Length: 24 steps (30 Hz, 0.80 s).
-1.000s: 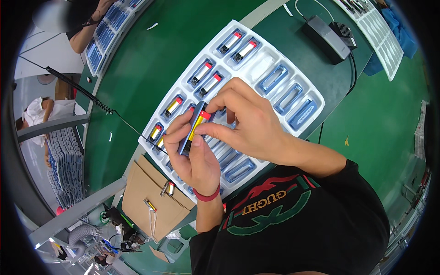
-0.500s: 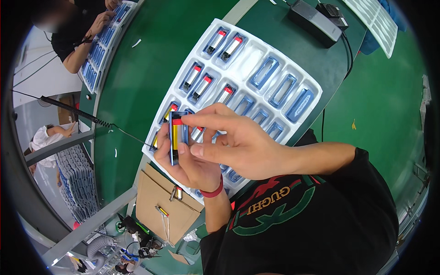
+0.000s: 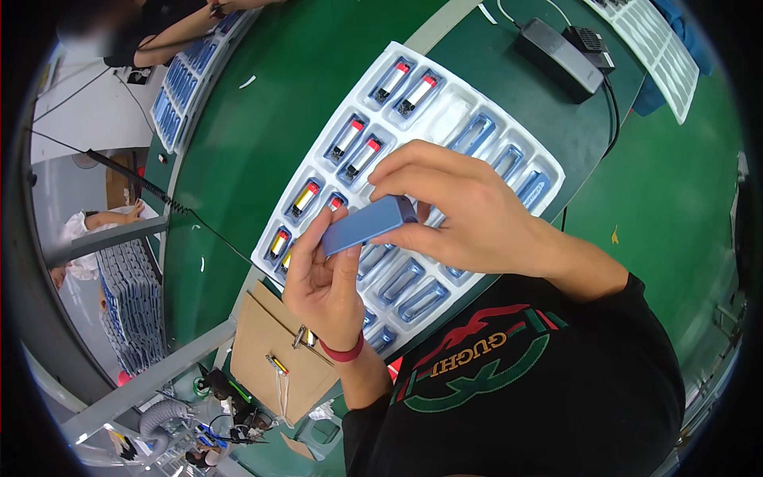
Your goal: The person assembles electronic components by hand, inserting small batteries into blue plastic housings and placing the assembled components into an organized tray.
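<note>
Both my hands hold a blue plastic casing (image 3: 366,226) above the white tray (image 3: 443,121), its smooth closed side facing up. My left hand (image 3: 324,290) grips the near left end between thumb and fingers. At the right end, the thumb and bent fingers of my right hand (image 3: 457,207) close round the casing. Whatever sits inside it is hidden from this side. Below, the tray's compartments carry blue casings, several with a red-ended battery cell (image 3: 362,157) in them and others, such as an open blue casing (image 3: 401,280), without one.
Brown cardboard (image 3: 258,346) with a loose small cell (image 3: 278,364) lies near left. A black power adapter (image 3: 560,60) and its cable are at the back right. Across the green table, another person's arm (image 3: 171,40) reaches over a second tray (image 3: 179,99). A coiled cord (image 3: 131,175) hangs at left.
The casing has turned over, from its open side with a yellow cell showing to its closed side. Both hands have shifted right with it. The other person's arm has moved.
</note>
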Each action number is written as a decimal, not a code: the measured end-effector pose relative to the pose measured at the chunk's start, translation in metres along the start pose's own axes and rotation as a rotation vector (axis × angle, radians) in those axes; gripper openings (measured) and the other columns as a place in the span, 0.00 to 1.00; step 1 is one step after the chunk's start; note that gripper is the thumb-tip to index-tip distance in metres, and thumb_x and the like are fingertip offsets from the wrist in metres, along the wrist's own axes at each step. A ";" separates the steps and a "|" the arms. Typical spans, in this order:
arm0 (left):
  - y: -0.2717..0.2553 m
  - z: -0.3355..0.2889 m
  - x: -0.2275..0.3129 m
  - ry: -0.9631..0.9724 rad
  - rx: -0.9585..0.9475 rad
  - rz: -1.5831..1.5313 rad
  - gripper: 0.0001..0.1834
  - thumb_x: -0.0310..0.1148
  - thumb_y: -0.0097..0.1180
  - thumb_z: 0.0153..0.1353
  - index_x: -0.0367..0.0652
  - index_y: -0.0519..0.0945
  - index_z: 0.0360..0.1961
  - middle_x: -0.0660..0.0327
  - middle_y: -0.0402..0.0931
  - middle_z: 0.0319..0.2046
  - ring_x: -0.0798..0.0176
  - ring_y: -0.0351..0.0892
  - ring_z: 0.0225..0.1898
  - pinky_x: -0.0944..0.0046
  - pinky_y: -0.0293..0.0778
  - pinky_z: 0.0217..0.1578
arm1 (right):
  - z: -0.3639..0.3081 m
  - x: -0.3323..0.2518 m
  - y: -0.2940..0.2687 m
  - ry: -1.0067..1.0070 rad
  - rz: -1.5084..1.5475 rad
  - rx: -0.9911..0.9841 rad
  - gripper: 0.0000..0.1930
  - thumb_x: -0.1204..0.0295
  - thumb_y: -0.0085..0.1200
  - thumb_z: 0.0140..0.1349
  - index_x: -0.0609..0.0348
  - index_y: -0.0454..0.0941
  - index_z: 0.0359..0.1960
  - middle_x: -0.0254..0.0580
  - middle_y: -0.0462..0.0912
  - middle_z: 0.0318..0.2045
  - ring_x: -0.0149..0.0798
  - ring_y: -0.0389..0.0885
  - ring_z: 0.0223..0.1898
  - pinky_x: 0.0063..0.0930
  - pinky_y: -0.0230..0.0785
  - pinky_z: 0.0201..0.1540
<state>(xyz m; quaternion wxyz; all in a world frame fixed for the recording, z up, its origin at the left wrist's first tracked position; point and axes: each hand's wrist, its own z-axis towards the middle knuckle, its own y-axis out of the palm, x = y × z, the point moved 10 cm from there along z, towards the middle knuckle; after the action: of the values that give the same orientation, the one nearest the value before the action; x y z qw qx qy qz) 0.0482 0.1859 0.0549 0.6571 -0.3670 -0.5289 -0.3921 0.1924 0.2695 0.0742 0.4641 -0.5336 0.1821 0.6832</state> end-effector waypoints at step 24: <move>0.000 -0.015 0.083 0.630 -0.110 0.717 0.23 0.47 0.59 0.59 0.35 0.74 0.39 0.50 0.79 0.32 0.52 0.82 0.32 0.59 0.78 0.34 | -0.035 -0.110 0.002 -0.729 -0.342 0.236 0.13 0.79 0.58 0.42 0.67 0.82 0.33 0.49 0.82 0.33 0.33 0.79 0.23 0.16 0.69 0.18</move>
<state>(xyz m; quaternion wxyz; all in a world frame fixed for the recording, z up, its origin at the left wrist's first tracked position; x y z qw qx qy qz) 0.0656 0.1614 0.1343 0.8588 -0.4239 -0.1226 -0.2603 0.2104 0.1940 0.1595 0.6628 -0.2228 -0.0083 0.7148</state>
